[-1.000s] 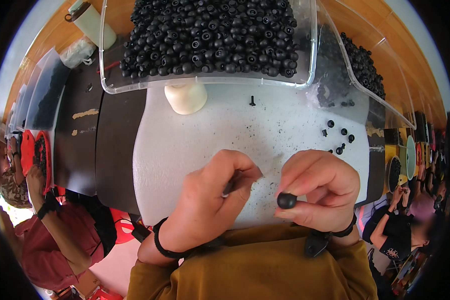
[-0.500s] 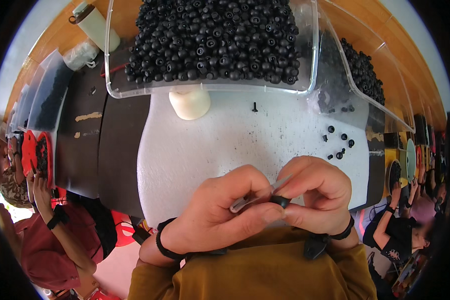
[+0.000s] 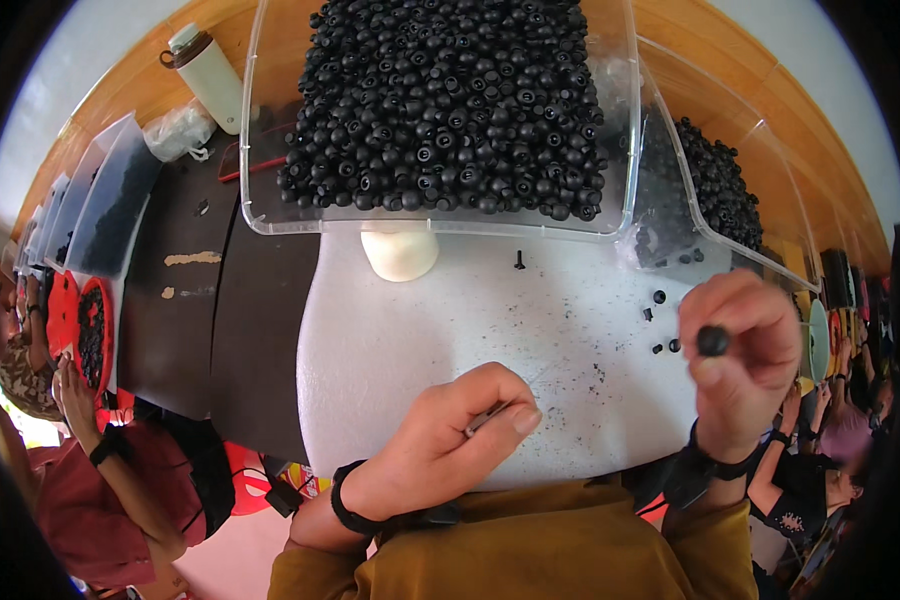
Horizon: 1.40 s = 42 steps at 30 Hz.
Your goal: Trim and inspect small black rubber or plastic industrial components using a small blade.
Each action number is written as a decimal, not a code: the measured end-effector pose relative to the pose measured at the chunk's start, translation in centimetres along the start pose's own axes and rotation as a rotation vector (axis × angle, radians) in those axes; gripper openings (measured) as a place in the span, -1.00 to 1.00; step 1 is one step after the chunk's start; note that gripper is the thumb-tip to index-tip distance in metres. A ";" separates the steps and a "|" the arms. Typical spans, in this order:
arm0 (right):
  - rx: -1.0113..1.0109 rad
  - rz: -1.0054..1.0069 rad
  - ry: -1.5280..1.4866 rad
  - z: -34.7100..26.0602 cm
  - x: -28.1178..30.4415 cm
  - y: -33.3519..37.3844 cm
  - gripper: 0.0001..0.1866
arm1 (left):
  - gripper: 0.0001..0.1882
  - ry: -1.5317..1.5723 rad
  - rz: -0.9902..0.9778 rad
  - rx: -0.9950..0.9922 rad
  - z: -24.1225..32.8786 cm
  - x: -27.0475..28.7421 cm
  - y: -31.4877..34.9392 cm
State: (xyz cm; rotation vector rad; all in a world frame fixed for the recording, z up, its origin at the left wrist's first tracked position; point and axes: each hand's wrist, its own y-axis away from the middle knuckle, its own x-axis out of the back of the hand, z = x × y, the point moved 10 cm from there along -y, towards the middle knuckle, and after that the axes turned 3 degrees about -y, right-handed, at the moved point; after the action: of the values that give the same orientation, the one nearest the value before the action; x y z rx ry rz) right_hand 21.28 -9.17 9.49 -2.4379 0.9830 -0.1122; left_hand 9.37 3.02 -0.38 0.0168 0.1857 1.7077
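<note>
My left hand [image 3: 440, 445], low over the white mat [image 3: 370, 380], is closed round the metal handle of a small craft knife [image 3: 484, 419]. Its thin blade points up and to the right. At the mat's right side my right hand [image 3: 755, 350] is raised, pinching a round black rubber knob [image 3: 712, 341] between thumb and fingers. Several small black pieces [image 3: 659, 297] lie just left of it. Farther back on the mat rests a short black pin-like piece [image 3: 519, 261]. Dark crumbs are scattered between my hands.
A clear bin [image 3: 430, 228] heaped with black knobs stands at the far side, against a cream rounded object [image 3: 400, 258]. Right of it is a second clear bin [image 3: 686, 205] of black pieces. A bottle [image 3: 212, 85] stands far left. Co-workers sit on both sides.
My hands have parted. The right one moved right and up with the black knob; the left stayed low, keeping the knife. The view has shifted a little, so the bins appear lower.
</note>
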 end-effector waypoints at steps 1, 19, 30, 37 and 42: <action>-0.001 0.004 0.009 -0.1 0.1 -0.2 -0.66 | -0.94 0.005 -0.009 -0.002 0.0 -0.1 0.0; -0.117 -0.250 -0.098 4.1 -5.6 2.9 -0.70 | -0.87 -0.606 0.250 -0.465 4.0 -0.7 1.3; -0.054 -0.242 0.080 2.8 -5.4 2.9 -0.72 | -0.88 -0.685 0.267 -0.341 3.3 -0.8 0.7; 0.038 -0.280 0.151 1.5 -5.9 2.8 -0.70 | -0.86 -0.553 0.258 -0.254 2.1 0.4 0.8; 0.007 -0.291 0.151 2.0 -6.1 3.0 -0.71 | -0.95 -0.236 0.141 -0.259 3.1 0.6 1.1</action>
State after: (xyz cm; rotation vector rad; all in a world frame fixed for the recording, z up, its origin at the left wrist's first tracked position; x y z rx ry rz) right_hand 15.46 -6.08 6.93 -2.5818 0.6799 -0.4043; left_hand 8.59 3.86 2.77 0.0398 -0.2175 1.8426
